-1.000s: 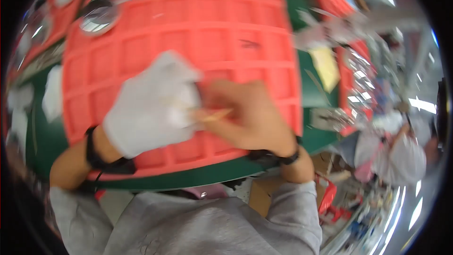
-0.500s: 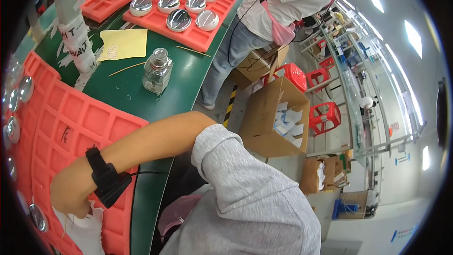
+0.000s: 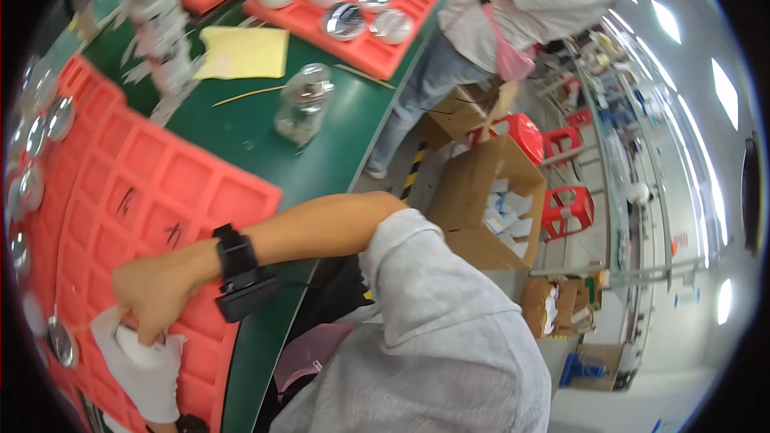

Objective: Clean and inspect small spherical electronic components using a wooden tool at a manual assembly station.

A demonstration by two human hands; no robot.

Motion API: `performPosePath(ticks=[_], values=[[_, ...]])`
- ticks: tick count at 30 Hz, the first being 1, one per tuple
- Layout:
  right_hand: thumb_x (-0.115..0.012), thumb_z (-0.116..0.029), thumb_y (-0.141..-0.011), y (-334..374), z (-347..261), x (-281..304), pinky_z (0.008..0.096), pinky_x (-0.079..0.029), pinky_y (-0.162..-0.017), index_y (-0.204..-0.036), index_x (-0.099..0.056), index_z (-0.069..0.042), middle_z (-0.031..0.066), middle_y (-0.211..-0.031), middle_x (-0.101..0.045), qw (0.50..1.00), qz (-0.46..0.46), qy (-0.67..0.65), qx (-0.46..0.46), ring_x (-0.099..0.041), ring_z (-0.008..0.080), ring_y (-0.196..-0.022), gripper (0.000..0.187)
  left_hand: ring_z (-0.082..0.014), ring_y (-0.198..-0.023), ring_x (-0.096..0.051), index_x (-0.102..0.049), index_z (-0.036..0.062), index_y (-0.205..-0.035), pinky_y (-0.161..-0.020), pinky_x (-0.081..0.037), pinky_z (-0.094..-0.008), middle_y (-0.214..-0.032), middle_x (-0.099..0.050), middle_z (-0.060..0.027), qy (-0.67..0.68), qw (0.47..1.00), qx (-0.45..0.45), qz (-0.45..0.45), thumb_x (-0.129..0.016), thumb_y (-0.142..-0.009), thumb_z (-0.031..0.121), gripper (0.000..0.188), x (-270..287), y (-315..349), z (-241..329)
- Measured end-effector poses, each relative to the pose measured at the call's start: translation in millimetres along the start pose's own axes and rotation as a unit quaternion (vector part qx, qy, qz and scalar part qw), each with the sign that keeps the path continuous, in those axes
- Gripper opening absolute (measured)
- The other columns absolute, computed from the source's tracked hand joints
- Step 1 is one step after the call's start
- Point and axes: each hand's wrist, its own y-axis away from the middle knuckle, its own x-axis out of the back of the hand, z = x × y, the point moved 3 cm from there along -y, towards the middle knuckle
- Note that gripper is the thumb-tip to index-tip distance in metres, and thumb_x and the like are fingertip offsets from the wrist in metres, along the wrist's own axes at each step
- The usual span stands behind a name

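Note:
My right hand (image 3: 160,293), bare with a black device strapped to its wrist, is closed in a pinch over my left hand. A thin wooden stick (image 3: 80,327) pokes out leftward from its fingers. My left hand (image 3: 148,381), in a white glove, is curled below it around a white rounded piece (image 3: 131,341), mostly hidden by the fingers. Both hands are above a red compartment tray (image 3: 188,172). Beside them at the left lies a mirror-topped round piece (image 3: 61,342); several more stand along the tray's left side.
On the green table (image 3: 233,124) stand a glass bottle (image 3: 305,104), a yellow paper (image 3: 245,52) and wooden sticks. A farther red tray (image 3: 365,50) holds several mirrored pieces. Another person (image 3: 457,40) stands beyond the table. An open carton (image 3: 465,208) and red stools (image 3: 568,210) are at the right.
The view has shifted, so the table things sit farther right. Both hands appear higher and farther right, and more of my gloved left hand shows. The stick now points leftward.

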Motion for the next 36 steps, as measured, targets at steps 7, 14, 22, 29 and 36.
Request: performPosePath(ticks=[7, 14, 22, 29, 36], values=[[-0.071, -0.017, -0.08, 28.9, -27.7, 12.1, 0.0318, -0.036, -0.049, -0.075, -0.065, 0.0, 0.0014, -0.054, -0.047, 0.979, -0.004, -0.104, -0.178, -0.044, 0.007, -0.052, 0.019, -0.0326, -0.094, -0.064, -0.057, 0.0076, -0.121, -0.081, -0.054, -0.0402, -0.11, -0.059, -0.0134, 0.011, 0.997, -0.075, 0.002, -0.094, -0.061, 0.014, 0.071, 5.2, -8.9, 19.7], [-0.072, -0.016, -0.09, 20.5, -18.0, 12.5, 0.0277, -0.028, -0.049, -0.075, -0.065, -0.002, -0.0032, -0.058, -0.05, 0.959, -0.108, -0.071, -0.251, -0.042, 0.0034, -0.053, 0.022, -0.0267, -0.094, -0.065, -0.055, 0.0114, -0.123, -0.081, -0.055, -0.0384, -0.112, -0.058, -0.0103, 0.07, 0.997, 0.007, -0.02, -0.093, -0.062, 0.014, 0.072, 20.9, 5.6, -3.8], [-0.035, -0.043, -0.112, 18.8, -17.2, 21.1, 0.0274, -0.03, -0.047, -0.092, -0.064, 0.004, -0.0017, -0.054, -0.044, 0.97, -0.013, -0.224, -0.093, -0.044, 0.0098, -0.049, 0.058, -0.0206, -0.096, -0.066, -0.054, 0.0099, -0.126, -0.082, -0.055, -0.0348, -0.116, -0.057, -0.0078, 0.283, 0.955, -0.021, -0.083, -0.093, -0.064, 0.008, 0.073, 7.2, 0.9, -10.2], [-0.033, -0.041, -0.111, 23.1, -17.0, 20.8, 0.0289, -0.044, -0.053, -0.103, -0.059, 0.008, 0.0056, -0.061, -0.054, 0.975, 0.04, -0.21, -0.064, -0.054, 0.0171, -0.051, 0.057, -0.0181, -0.093, -0.068, -0.052, 0.008, -0.127, -0.079, -0.057, -0.0329, -0.114, -0.06, -0.0069, 0.324, 0.94, 0.012, -0.104, -0.091, -0.066, 0.004, 0.072, 1.2, 0.1, -20.7], [-0.052, 0.002, -0.101, 21.0, -26.8, -0.7, 0.0297, -0.058, -0.071, -0.107, -0.063, 0.007, 0.0144, -0.087, -0.07, 0.963, 0.013, -0.263, -0.05, -0.07, 0.0186, -0.077, 0.013, -0.0147, -0.092, -0.068, -0.053, 0.007, -0.123, -0.078, -0.058, -0.0327, -0.107, -0.064, -0.005, 0.266, 0.955, -0.037, -0.123, -0.091, -0.069, 0.008, 0.066, 13.0, -4.5, -16.7]])
